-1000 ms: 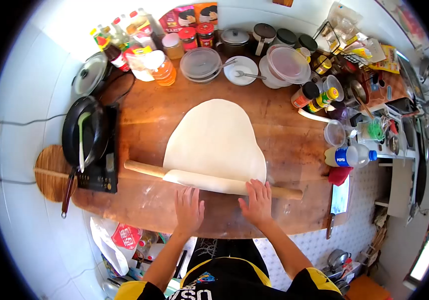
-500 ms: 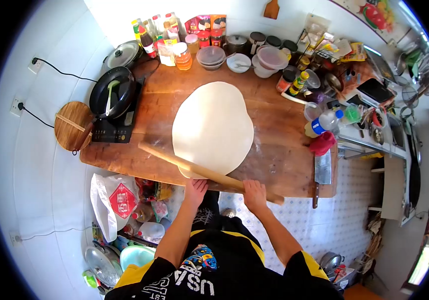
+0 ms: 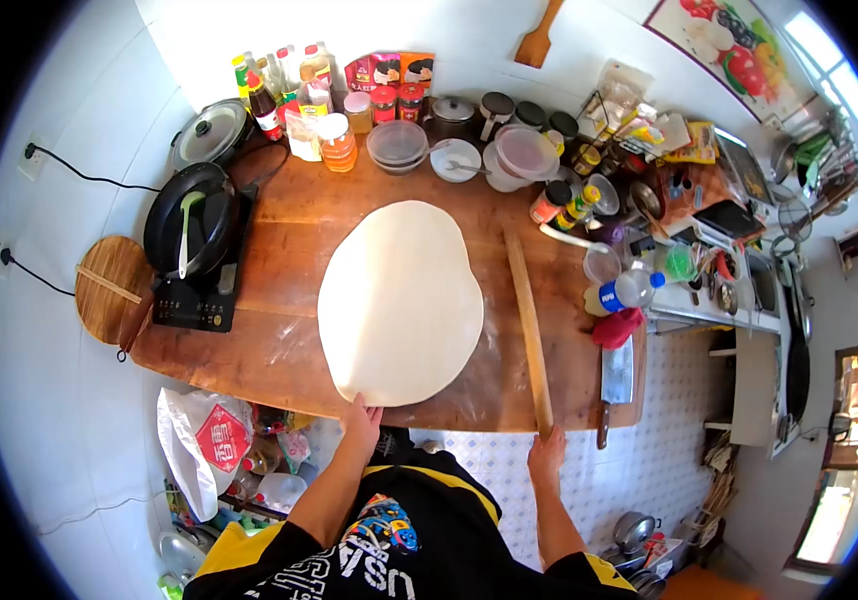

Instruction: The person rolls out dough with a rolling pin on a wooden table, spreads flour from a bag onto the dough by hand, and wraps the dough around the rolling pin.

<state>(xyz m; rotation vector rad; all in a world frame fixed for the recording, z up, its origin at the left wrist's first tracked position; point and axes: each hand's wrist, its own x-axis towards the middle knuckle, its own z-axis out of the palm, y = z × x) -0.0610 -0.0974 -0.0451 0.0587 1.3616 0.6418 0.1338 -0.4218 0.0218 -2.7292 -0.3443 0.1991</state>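
Observation:
A wide, thin sheet of rolled dough lies flat on the wooden board, roughly round with a wavy right side. At its near edge is my left hand, fingers closed on the rim of the dough. My right hand grips the near end of a long wooden rolling pin. The pin points away from me, right of the dough and apart from it. Farther right, a cleaver rests near the board's edge, its handle towards me.
The wooden board carries a black pan on an induction cooker at left. Jars, bottles and bowls line the back. A capped plastic bottle and a red cloth stand beside the cleaver.
The rolling pin has left the dough's near edge and swung round to its right side, now held by my right hand alone. My left hand has moved onto the dough's edge. The view has shifted.

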